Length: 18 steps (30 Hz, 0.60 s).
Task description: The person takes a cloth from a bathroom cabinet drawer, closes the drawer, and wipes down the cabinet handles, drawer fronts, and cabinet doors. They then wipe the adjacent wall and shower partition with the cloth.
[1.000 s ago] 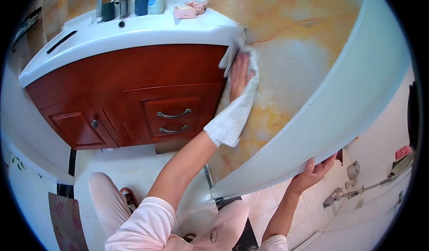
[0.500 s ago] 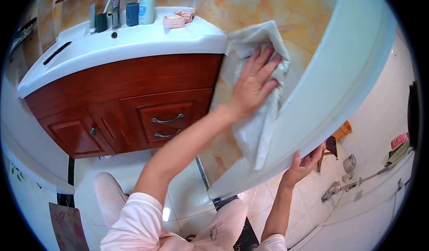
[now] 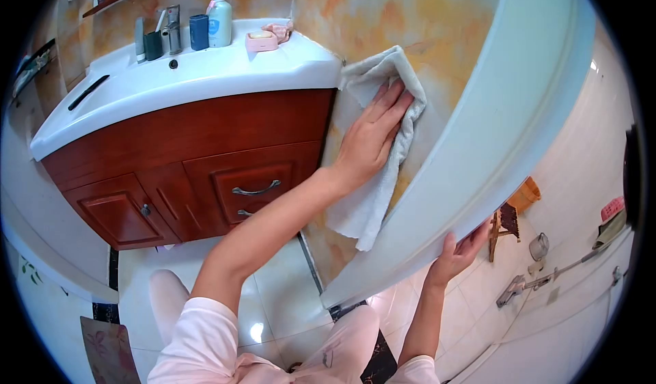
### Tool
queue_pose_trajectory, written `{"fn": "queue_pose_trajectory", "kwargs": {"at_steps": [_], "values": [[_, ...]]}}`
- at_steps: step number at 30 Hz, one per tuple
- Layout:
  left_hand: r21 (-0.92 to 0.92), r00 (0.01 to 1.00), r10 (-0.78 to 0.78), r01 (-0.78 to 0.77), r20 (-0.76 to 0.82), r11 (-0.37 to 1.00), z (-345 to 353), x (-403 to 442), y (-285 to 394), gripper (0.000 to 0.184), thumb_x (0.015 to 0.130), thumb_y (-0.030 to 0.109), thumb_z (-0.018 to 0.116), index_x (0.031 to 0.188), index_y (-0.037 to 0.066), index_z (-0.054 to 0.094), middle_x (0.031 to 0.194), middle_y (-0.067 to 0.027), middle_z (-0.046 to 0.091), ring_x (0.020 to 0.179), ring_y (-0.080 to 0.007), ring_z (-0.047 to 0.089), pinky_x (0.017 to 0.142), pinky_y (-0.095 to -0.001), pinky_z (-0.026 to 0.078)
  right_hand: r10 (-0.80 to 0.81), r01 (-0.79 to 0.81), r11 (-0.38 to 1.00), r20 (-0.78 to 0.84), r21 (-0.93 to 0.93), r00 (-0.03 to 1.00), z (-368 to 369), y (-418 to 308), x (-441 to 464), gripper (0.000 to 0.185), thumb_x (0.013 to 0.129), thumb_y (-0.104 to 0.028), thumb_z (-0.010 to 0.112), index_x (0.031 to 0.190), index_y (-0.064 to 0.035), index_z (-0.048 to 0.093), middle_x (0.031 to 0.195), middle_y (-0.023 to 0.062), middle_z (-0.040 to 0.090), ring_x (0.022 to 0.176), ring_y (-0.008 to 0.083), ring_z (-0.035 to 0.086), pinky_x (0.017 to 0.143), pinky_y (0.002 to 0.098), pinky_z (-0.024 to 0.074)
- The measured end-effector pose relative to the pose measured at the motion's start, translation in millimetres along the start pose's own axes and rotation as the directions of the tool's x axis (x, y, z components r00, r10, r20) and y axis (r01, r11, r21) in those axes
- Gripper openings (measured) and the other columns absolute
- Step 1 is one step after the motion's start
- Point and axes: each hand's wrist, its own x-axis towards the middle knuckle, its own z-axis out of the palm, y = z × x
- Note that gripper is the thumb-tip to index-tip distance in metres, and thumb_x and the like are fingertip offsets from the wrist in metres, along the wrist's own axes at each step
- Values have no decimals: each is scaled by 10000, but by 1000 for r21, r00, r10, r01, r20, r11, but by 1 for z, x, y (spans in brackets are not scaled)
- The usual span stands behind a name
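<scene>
My left hand [image 3: 372, 134] presses a white cloth [image 3: 369, 213] against the marbled tile wall [image 3: 437, 63], just right of the washbasin. Its fingers lie long and close together over the cloth, whose lower part hangs down. My right hand [image 3: 456, 255] is at the lower edge of the pale door frame [image 3: 478, 172]. There the thumb and fingers are apart, with the fingertips partly hidden behind the frame. The white washbasin [image 3: 205, 80] sits on a reddish-brown wooden cabinet [image 3: 205, 124] left of the cloth.
A pump bottle [image 3: 220, 23], a blue cup [image 3: 199, 33] and a pink soap box [image 3: 261, 41] stand by the faucet [image 3: 174, 30]. Beyond the frame are a wooden stool [image 3: 504, 228], an orange bucket [image 3: 525, 194] and a mop [image 3: 514, 290] on the tiled floor.
My left hand and the cloth have shifted slightly left and down in view. The left fingers have come closer together. My right hand stays at the frame's edge.
</scene>
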Motion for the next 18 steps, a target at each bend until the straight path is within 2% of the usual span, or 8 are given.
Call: {"fn": "queue_pose_trajectory", "kwargs": {"at_steps": [2, 6, 9, 10, 13, 14, 16, 18], "values": [[17, 998, -57, 57, 0, 998, 9, -26, 2, 457, 841, -43, 464, 1294, 10, 484, 1377, -249, 393, 1290, -423, 345, 1057, -420, 314, 18, -18, 1000, -12, -2, 1000, 0, 1, 0, 792, 752, -43, 584, 1437, 24, 193, 1470, 150, 241, 1354, 269, 276, 1124, 385, 198], [-26, 980, -139, 144, 146, 989, 11, -65, 15, 458, 846, -27, 446, 1303, -11, 464, 1363, -245, 407, 1277, -428, 352, 1054, -424, 314, 30, -31, 999, -20, -35, 999, -3, 4, -1, 798, 752, -68, 596, 1439, 17, 197, 1463, 143, 249, 1349, 266, 281, 1122, 381, 201], [40, 991, -60, 56, 121, 998, 4, -27, 7, 453, 851, -14, 441, 1303, -10, 464, 1368, -239, 404, 1269, -426, 360, 1053, -421, 313, 7, -8, 1000, -8, -10, 1000, -2, 6, 1, 799, 743, -39, 586, 1440, 13, 198, 1457, 140, 255, 1345, 264, 284, 1121, 381, 200], [-7, 993, -41, 42, 111, 999, -2, -7, 10, 495, 811, -79, 447, 1305, -42, 441, 1372, -284, 373, 1285, -436, 346, 1078, -396, 272, 1, -1, 1000, -5, -1, 1000, -3, 7, 0, 799, 739, -24, 581, 1440, 11, 198, 1455, 140, 256, 1344, 264, 285, 1121, 381, 200], [-7, 996, -25, 26, 83, 1000, 1, -8, 11, 506, 809, -79, 445, 1313, -36, 436, 1386, -286, 357, 1307, -424, 324, 1079, -390, 269, 28, -28, 1000, -17, -4, 999, -1, 1, 0, 794, 731, -6, 569, 1435, 17, 202, 1451, 142, 259, 1344, 264, 284, 1120, 385, 201], [-25, 995, -58, 60, 78, 998, 5, -26, 11, 472, 849, -13, 444, 1322, -10, 444, 1406, -262, 347, 1330, -415, 290, 1076, -413, 275, 37, -37, 999, -19, -2, 999, -1, 0, 1, 791, 730, -12, 570, 1432, 19, 205, 1447, 142, 264, 1342, 263, 285, 1119, 385, 202], [-39, 983, -132, 138, 131, 990, 13, -73, 18, 471, 845, -22, 441, 1315, -22, 445, 1393, -264, 359, 1322, -419, 299, 1082, -415, 265, 50, -50, 999, -15, -1, 999, -3, 3, 1, 786, 729, -22, 572, 1426, 23, 212, 1439, 142, 272, 1339, 262, 288, 1117, 385, 204], [-57, 978, -153, 163, 144, 985, 16, -79, 22, 470, 840, -24, 442, 1309, -32, 448, 1380, -262, 373, 1309, -424, 312, 1087, -419, 254, 11, -11, 999, -1, -46, 1000, -4, 5, 0, 760, 772, -68, 581, 1428, 35, 212, 1458, 162, 273, 1351, 270, 285, 1122, 387, 206]]}}
